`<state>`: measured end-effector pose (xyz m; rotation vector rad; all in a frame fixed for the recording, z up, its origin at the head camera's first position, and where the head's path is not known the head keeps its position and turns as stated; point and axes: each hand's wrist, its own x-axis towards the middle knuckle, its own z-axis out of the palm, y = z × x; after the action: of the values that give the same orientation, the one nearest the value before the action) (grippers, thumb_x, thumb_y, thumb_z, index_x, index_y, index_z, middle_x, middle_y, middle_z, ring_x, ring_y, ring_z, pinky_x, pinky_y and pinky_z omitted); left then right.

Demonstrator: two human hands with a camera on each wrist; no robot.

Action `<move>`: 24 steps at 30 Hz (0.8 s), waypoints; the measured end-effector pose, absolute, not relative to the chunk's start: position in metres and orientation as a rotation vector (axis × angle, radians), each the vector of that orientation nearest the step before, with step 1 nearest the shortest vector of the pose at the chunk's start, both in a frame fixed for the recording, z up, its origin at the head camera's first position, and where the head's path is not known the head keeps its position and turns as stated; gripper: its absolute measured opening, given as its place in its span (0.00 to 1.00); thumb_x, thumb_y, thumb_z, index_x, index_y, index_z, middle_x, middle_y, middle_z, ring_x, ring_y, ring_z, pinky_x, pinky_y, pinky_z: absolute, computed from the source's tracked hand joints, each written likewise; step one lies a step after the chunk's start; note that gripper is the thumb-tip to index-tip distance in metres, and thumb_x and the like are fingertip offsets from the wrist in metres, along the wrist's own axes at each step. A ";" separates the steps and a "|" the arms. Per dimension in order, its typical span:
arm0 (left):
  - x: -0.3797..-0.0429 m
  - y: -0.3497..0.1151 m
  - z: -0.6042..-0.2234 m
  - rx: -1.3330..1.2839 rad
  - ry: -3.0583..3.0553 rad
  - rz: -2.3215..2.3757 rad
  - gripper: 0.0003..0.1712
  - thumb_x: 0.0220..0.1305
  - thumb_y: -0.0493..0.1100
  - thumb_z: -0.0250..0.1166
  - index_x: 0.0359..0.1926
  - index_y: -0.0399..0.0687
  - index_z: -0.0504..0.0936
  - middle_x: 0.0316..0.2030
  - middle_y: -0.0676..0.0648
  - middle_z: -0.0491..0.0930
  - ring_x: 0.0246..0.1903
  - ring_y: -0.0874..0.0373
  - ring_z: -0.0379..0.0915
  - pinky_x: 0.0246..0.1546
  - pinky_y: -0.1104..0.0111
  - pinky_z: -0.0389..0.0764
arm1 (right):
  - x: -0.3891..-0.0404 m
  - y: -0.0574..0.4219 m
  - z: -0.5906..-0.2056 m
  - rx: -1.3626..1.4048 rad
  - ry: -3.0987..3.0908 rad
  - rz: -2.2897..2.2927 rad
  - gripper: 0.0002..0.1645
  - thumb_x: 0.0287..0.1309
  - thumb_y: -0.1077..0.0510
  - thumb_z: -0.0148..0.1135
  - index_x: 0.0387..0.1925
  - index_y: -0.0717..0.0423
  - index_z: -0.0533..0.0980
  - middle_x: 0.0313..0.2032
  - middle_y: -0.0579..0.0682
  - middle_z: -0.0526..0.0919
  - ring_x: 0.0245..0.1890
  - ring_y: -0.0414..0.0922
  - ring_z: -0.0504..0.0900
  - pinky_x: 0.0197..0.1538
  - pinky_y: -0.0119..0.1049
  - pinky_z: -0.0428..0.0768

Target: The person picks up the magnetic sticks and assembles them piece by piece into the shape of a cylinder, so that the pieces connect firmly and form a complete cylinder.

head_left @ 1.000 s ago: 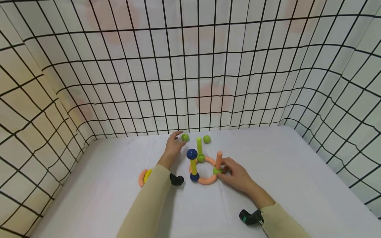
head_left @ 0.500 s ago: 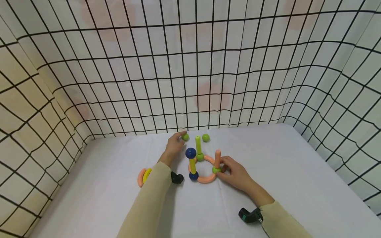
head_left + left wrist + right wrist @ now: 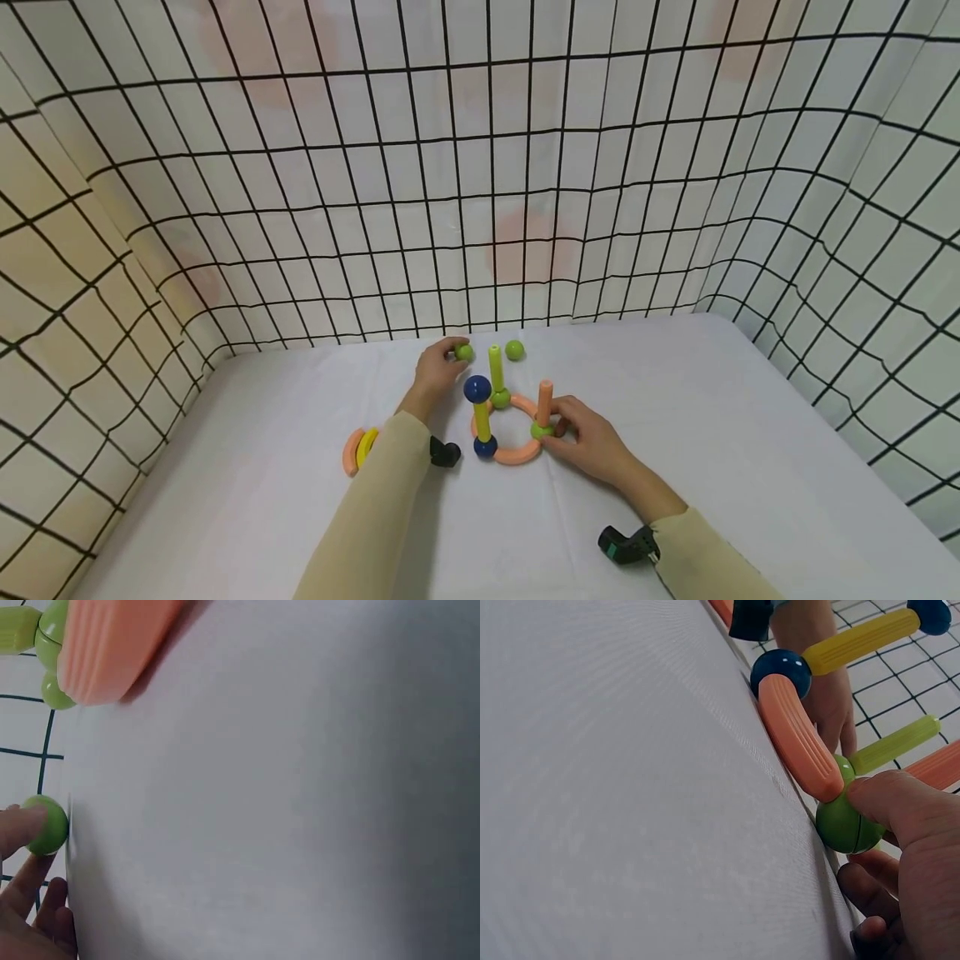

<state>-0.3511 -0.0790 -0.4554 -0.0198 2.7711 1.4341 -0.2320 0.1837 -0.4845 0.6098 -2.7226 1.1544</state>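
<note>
Nearest me are my left sleeve [image 3: 367,517] and right sleeve [image 3: 708,554], angled in over a white cloth [image 3: 525,533], with 2 black wrist cameras [image 3: 628,546] at the cuffs. Outside my left sleeve, an orange curved piece [image 3: 351,452] and a yellow curved piece [image 3: 366,446] lie side by side on the cloth, the yellow partly hidden by my arm.

Ahead of me, between my arms, sits a ring [image 3: 519,457] of 3 orange curved pieces joined by 3 balls. Its near joint is the lower blue ball [image 3: 485,447]; a yellow stick [image 3: 482,422] stands on it, with the upper blue ball [image 3: 477,389] on top. At the right joint, my right hand [image 3: 588,437] pinches the right green ball [image 3: 537,432], thumb on the near side and fingers behind; an orange stick [image 3: 545,404] rises upright from it. The far joint is the far green ball [image 3: 500,397], carrying an upright lime stick [image 3: 496,369].

Beyond the ring on the left, my left hand [image 3: 437,367] pinches a separate green ball [image 3: 466,352] between thumb and fingers, apart from the ring. Farther right, past the lime stick, 1 loose green ball [image 3: 514,350] rests on the cloth. Behind everything rises a white backdrop [image 3: 444,218] crossed by black grid lines
</note>
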 end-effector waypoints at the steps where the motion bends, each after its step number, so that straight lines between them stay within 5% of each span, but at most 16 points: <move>1: -0.351 -0.079 -0.456 -0.014 2.777 1.433 0.25 0.66 0.35 0.64 0.63 0.55 0.78 0.63 0.43 0.76 0.65 0.47 0.69 0.70 0.53 0.67 | -0.232 0.184 -0.485 0.604 -2.728 1.151 0.18 0.57 0.54 0.72 0.48 0.38 0.76 0.49 0.40 0.80 0.38 0.37 0.77 0.37 0.28 0.73; 8: -0.348 -0.082 -0.460 -0.014 2.801 1.421 0.23 0.65 0.37 0.66 0.61 0.51 0.79 0.53 0.44 0.80 0.53 0.50 0.74 0.61 0.58 0.76 | -0.232 0.184 -0.485 0.603 -2.728 1.136 0.18 0.57 0.54 0.72 0.48 0.39 0.77 0.48 0.40 0.80 0.38 0.37 0.77 0.37 0.29 0.73; 24: -0.333 -0.086 -0.448 -0.016 2.673 1.657 0.23 0.65 0.44 0.68 0.61 0.53 0.79 0.57 0.41 0.80 0.58 0.47 0.76 0.59 0.55 0.78 | -0.231 0.182 -0.485 0.600 -2.714 1.129 0.19 0.56 0.55 0.72 0.49 0.41 0.77 0.47 0.41 0.80 0.38 0.36 0.76 0.38 0.29 0.74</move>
<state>-0.3329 -0.0856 -0.4476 -0.0165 2.6731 1.6566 -0.2307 0.1822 -0.4847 0.6001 -2.7145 1.1286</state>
